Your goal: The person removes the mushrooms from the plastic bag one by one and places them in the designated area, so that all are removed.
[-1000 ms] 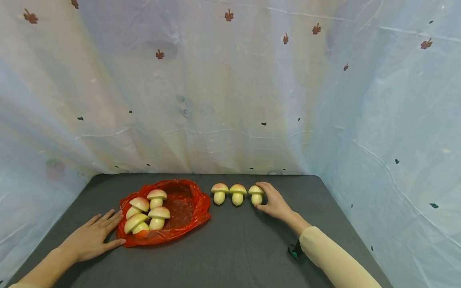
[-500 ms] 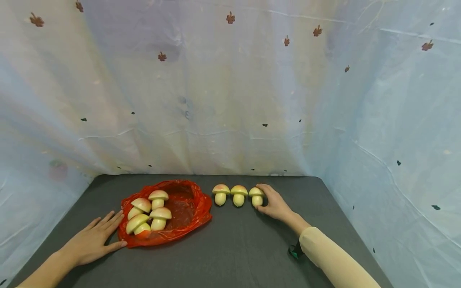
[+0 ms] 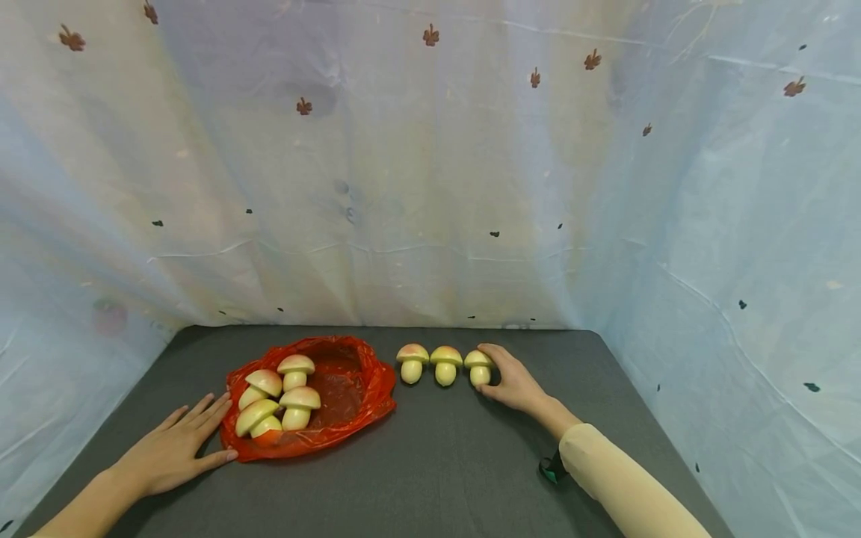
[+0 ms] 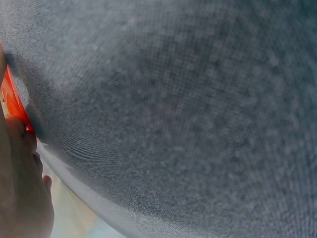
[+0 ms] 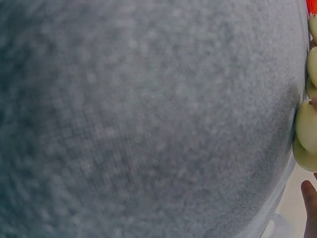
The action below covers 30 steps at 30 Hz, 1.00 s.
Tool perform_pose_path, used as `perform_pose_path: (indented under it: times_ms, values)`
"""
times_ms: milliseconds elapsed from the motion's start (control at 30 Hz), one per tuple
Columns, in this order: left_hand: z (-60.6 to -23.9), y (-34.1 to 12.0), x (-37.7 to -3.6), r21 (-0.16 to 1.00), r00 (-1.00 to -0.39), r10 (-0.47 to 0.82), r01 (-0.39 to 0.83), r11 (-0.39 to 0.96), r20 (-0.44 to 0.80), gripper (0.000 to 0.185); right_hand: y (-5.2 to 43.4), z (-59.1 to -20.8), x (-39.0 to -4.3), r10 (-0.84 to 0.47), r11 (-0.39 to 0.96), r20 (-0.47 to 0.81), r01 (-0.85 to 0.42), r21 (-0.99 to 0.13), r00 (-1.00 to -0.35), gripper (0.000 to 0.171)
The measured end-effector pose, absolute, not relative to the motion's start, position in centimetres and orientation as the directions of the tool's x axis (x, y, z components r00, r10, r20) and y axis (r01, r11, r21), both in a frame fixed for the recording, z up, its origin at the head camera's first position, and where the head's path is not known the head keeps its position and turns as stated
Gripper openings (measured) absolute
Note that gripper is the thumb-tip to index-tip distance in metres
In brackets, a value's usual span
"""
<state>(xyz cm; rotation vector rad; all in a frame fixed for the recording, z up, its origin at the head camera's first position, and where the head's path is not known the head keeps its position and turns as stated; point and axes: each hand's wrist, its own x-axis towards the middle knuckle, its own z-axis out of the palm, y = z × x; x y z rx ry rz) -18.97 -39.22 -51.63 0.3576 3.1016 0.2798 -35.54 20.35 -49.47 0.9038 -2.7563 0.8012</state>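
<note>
At the left, the left hand (image 3: pixel 171 448) is laid flat on the dark table (image 3: pixel 430 478), fingers straight and spread, with the fingertips touching the near-left edge of the red plastic bag (image 3: pixel 363 392); nothing is gripped by it, and the bag appears to be steadied. Inside the opened bag, four or five toy mushrooms (image 3: pixel 279 403) are seen, heaped together, some upright and some tilted. Further right, just beyond the bag's rim, a row of three mushrooms (image 3: pixel 445 364) is stood upright on the table, each just beside the next. The rightmost mushroom (image 3: pixel 478 366) of that row is held by the right hand (image 3: pixel 514 382), whose fingers and thumb are curled about its cap and stem. The step in hand is judged to be the setting down of this third mushroom in line. The next move would seem to call for the fingers to be loosened without the piece being tipped, and for a further mushroom to be taken from the bag.
</note>
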Motion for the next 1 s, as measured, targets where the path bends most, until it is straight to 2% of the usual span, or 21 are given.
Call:
perform_pose_path:
  times_ms: [767,1000]
  values:
    - [-51.6,-39.4,-19.2,0.186,-0.97,0.244,0.242,0.952,0.012,0.097,20.4,-48.4,-34.8,-0.497,0.686,0.302,-0.581,-0.438,-0.814,0.083]
    - [-51.6,-39.3,-19.1,0.19,-0.97,0.241,0.237,0.953,0.0,0.097,18.7,-47.0,-33.9,-0.494,0.623,0.362,-0.612,-0.487,-0.79,0.082]
